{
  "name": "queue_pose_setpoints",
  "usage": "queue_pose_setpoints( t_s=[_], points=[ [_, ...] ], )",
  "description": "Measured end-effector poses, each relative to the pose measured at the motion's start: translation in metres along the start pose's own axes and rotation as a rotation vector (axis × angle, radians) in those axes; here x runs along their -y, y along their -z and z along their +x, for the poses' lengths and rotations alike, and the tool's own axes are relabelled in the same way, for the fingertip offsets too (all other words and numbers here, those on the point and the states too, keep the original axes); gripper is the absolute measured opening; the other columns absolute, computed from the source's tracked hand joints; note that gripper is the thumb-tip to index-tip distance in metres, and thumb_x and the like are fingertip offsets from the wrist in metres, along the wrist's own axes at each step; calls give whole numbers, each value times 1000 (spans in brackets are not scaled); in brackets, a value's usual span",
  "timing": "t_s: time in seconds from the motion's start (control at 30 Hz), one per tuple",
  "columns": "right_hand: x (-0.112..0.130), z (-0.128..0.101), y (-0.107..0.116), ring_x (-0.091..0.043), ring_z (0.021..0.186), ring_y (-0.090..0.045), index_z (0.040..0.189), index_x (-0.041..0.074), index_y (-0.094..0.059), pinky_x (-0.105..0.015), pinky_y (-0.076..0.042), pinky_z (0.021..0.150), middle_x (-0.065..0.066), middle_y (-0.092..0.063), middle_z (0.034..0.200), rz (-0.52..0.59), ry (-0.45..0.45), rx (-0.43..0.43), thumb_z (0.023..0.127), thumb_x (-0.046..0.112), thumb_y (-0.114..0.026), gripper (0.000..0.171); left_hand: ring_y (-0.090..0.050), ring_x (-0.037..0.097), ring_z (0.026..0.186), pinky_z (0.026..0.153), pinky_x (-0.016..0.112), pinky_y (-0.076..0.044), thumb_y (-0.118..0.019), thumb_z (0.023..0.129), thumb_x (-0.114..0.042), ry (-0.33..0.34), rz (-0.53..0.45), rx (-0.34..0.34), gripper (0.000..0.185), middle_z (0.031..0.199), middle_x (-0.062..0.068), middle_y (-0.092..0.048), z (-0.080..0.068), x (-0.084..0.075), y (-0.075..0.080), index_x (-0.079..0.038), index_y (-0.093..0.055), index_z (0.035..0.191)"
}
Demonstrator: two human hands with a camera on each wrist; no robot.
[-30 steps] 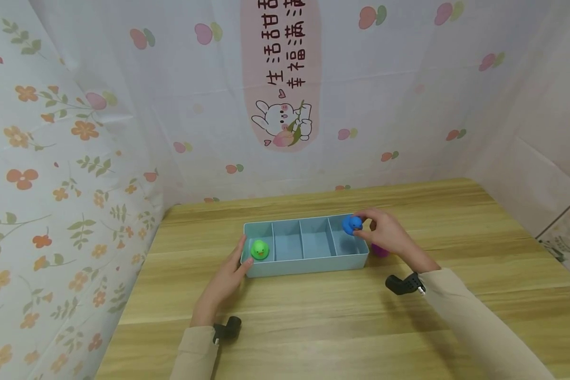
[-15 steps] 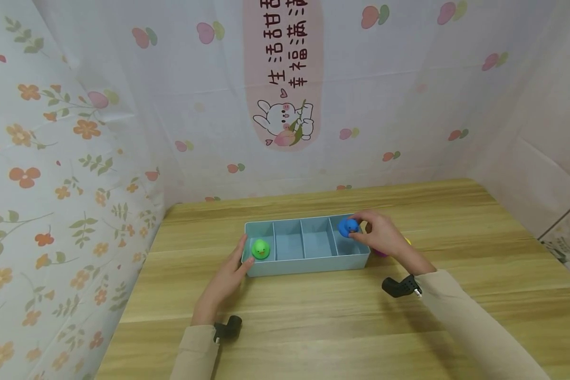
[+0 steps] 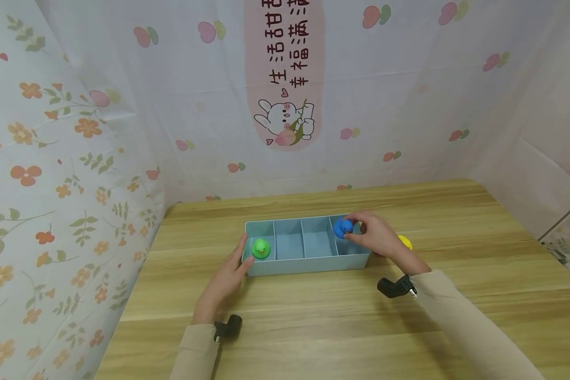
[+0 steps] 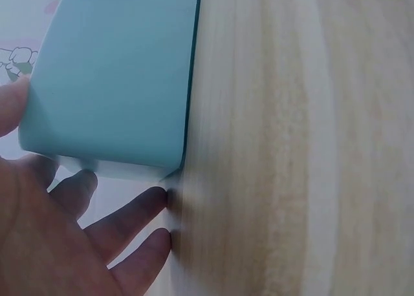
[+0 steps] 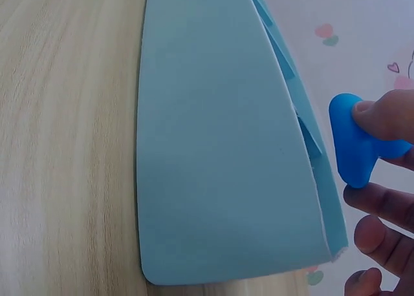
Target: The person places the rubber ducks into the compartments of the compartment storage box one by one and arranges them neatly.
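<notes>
A light blue box (image 3: 309, 265) with a row of compartments stands on the table. My left hand (image 3: 224, 277) holds its left end, thumb at the front rim and fingers along the end wall; the left wrist view shows the fingers (image 4: 126, 225) spread there. A green rubber duck (image 3: 260, 248) sits in the leftmost compartment. My right hand (image 3: 376, 233) pinches a blue rubber duck (image 3: 342, 228) between thumb and fingers, above the rightmost compartment near its left divider. In the right wrist view the blue duck (image 5: 352, 141) appears above the box's rim.
A yellow object (image 3: 405, 242) lies on the wooden table (image 3: 294, 327) right of the box, partly behind my right wrist. Something purple beside the box's right end is almost wholly hidden. A patterned cloth (image 3: 195, 105) hangs behind the table.
My right hand has moved left with the blue duck, over the rightmost compartment towards its divider. More of the yellow object shows now. My left hand has stayed at the box.
</notes>
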State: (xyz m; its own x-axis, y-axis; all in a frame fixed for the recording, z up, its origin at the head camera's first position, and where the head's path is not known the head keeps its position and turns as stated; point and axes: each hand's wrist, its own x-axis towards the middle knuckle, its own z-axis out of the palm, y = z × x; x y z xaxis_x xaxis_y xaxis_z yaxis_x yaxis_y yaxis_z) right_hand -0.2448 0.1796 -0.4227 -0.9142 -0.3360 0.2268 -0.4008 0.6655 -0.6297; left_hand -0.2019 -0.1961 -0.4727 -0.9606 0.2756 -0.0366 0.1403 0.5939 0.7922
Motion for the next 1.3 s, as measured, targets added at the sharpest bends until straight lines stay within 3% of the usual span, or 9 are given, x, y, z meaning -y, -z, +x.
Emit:
queue_pose_setpoints(
  t_s=[0.87,1.3],
  points=[
    [10,3,-10,-17,71,-47,111,5,-66,-23,-40,60,-12,-65,99,-33,-7,23,81,16,-76,34,-12,31,149,121,51,-13,-40,103,-37,4,-3,-6,65,162,7,-9,-1,1,0,-21,-5,156],
    [20,11,-12,-16,66,-46,111,7,-67,-23,-38,58,-9,-66,98,-21,18,29,81,18,-76,33,-13,31,149,120,53,-14,-40,103,-38,17,-8,-3,65,162,6,-10,-1,0,0,-24,-6,156]
  ],
)
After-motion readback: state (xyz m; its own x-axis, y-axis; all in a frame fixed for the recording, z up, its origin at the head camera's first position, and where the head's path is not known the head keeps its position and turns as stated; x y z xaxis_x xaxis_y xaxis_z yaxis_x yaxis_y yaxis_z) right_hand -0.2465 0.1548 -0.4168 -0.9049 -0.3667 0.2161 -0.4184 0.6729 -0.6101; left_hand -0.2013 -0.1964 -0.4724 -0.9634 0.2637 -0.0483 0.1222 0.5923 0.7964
